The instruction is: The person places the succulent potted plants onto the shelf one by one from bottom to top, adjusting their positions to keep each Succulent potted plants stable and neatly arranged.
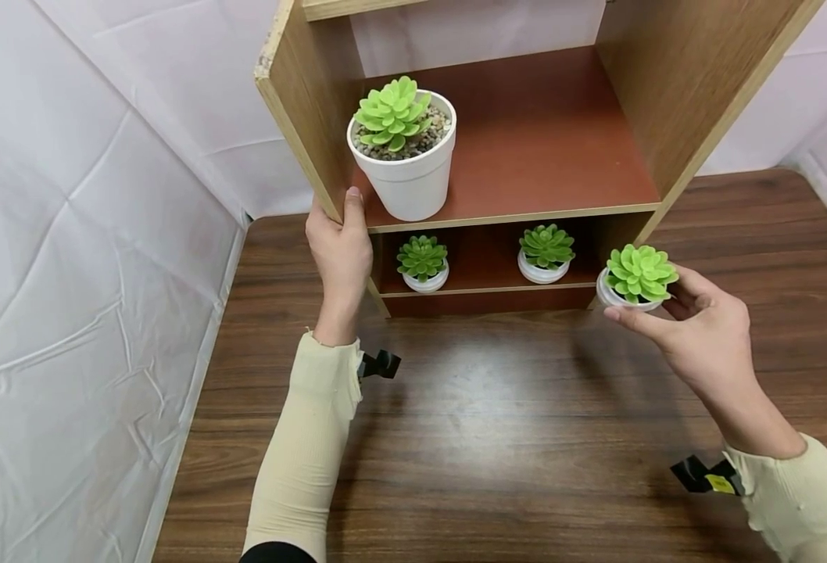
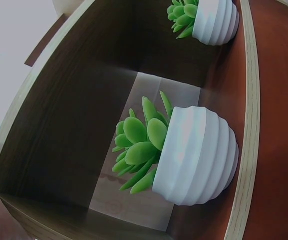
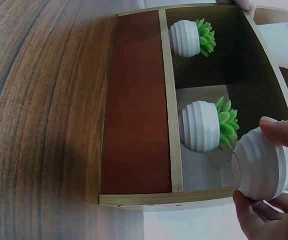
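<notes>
My right hand holds a small potted succulent by its white ribbed pot, thumb on one side and fingers on the other, just off the right front of the shelf unit. In the right wrist view that pot is tilted beside the unit's edge. My left hand grips the unit's left side panel, thumb along the front edge. On the lower shelf stand two similar succulents, one at left and one at right. A larger white pot with a succulent sits on the shelf above, near the left hand.
The wooden shelf unit stands on a dark brown wood-grain table. White sheeting hangs along the left and behind. Its right side panel rises near the right hand. Another shelf board crosses the top.
</notes>
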Motion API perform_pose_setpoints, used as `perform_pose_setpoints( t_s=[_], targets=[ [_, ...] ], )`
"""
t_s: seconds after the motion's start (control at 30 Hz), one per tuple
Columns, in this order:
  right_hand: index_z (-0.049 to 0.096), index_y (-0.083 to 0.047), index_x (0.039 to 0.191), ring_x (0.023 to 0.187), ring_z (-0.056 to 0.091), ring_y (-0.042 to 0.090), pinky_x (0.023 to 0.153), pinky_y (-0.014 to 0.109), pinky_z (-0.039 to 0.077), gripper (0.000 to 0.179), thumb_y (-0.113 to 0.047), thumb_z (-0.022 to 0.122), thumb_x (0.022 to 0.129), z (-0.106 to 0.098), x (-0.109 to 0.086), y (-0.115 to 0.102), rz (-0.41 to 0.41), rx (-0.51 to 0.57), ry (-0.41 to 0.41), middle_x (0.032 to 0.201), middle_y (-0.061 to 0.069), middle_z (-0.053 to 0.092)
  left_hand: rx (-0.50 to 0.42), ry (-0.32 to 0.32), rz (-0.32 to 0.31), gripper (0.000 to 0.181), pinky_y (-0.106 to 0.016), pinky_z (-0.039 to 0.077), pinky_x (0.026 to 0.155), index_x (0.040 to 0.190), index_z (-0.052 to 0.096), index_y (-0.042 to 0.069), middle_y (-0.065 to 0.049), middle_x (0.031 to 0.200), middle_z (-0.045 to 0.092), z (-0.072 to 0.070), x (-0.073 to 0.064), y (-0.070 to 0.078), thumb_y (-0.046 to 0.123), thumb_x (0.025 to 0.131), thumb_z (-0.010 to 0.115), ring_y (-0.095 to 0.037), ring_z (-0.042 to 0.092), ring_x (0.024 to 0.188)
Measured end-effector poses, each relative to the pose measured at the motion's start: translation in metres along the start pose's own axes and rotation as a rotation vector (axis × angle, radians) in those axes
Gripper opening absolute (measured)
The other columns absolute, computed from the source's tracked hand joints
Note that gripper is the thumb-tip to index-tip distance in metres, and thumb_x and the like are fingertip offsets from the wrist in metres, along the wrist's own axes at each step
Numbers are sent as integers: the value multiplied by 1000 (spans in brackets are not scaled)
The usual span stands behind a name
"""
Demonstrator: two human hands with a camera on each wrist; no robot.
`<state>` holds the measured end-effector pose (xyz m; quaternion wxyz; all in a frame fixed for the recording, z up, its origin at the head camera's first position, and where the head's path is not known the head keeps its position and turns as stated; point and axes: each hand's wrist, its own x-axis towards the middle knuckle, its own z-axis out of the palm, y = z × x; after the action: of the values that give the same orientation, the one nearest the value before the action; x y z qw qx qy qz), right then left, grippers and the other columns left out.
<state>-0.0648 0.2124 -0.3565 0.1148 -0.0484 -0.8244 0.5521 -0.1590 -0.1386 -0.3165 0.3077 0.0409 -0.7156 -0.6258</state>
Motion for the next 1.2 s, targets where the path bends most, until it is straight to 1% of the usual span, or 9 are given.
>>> perform_pose_setpoints(
  t_s=[0.2,0.43,0.6,0.7,0.77,0.87,1.07,1.2],
  targets=[
    [65,-8,126,98,63,4,79,14,47,60,-2,88,71,0,1,-3,-15,19,-8,111,-4,66,-6,-1,0,23,-29,45,82,111,64,-7,-14,98,65,0,0,0,9,97,56,-16,58,90],
    [64,-6,126,97,63,3,79,14,48,60,1,87,70,2,3,-4,-21,23,-1,110,-6,65,-1,12,36,23,-31,45,81,111,63,-10,-15,96,66,1,-2,0,7,97,56,-17,59,88],
    [64,-6,127,98,63,5,79,15,48,62,1,88,70,1,4,-7,-30,33,-6,113,-3,65,-4,11,21,23,-30,45,81,111,63,-9,-15,97,65,1,-2,2,9,97,57,-17,58,88],
    [64,-6,127,97,63,5,79,15,48,63,2,88,70,1,3,-9,-39,45,-8,113,-2,66,-1,13,22,23,-30,45,80,110,63,-9,-14,96,65,0,-2,2,8,96,57,-16,57,88],
    [65,-6,126,97,64,6,79,15,48,62,2,88,69,1,3,-10,-44,52,-7,112,-1,66,6,16,36,23,-31,45,79,110,63,-10,-14,94,65,1,-2,1,7,96,57,-17,57,86],
    [65,-5,125,98,63,5,80,15,48,61,3,87,69,1,4,-11,-51,52,-2,112,-2,66,0,14,32,23,-30,45,80,111,63,-9,-14,96,65,0,-2,0,8,96,56,-17,58,88],
    [66,-4,124,99,63,7,81,15,47,60,8,86,68,1,4,-13,-63,105,5,112,-2,66,-10,-6,15,26,-28,45,85,115,62,-8,-16,105,66,0,-1,0,9,97,56,-16,59,95],
    [66,-3,123,98,63,8,81,15,47,60,10,86,67,1,4,-15,-66,154,10,112,0,67,-2,-4,18,26,-28,45,85,115,62,-8,-16,105,66,0,-1,1,9,97,56,-16,60,95]
  ],
)
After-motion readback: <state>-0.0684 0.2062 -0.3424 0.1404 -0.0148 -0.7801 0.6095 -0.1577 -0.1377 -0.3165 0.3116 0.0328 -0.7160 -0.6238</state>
